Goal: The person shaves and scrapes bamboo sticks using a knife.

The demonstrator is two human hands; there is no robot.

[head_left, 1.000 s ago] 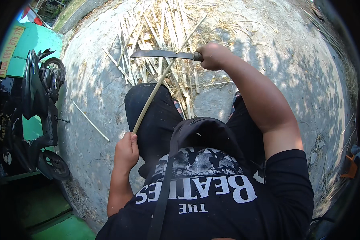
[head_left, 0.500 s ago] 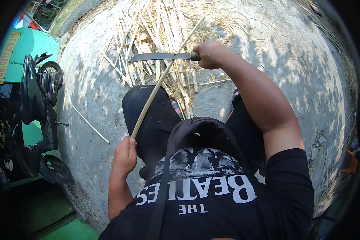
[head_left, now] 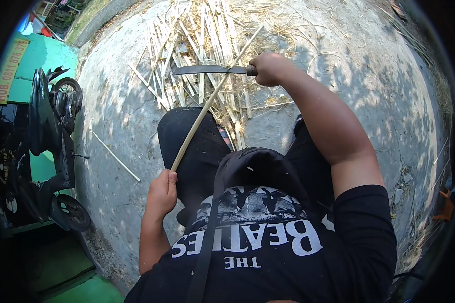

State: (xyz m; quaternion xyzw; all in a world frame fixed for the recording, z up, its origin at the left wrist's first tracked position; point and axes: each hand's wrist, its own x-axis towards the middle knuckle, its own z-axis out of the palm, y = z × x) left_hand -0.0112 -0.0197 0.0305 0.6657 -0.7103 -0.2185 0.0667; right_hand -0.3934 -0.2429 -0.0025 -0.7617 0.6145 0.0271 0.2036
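Note:
A long pale strip, seemingly split bamboo (head_left: 201, 117), slants from low left up to the far middle, above my left knee. Its near end is in my left hand (head_left: 162, 194), fingers closed round it and thumb along the top. My right hand (head_left: 271, 68) grips the short handle of a machete (head_left: 199, 70). The dark blade points left and crosses the strip near its far end, seemingly touching it. Beyond and beneath the blade lies a loose pile of similar split strips (head_left: 215, 35) on the ground, mixed with thin curled shavings (head_left: 273, 43).
One single strip (head_left: 115, 155) lies on the concrete ground (head_left: 116, 118) left of my knee. A dark motorbike (head_left: 50, 136) stands by a green wall (head_left: 48, 55) at the left. My sandalled foot (head_left: 224, 134) is close to the pile. Something orange (head_left: 444, 206) sits at the far right.
The machete and my right hand have shifted slightly to the right. My left hand and the strip have also moved slightly right. Both grips are unchanged.

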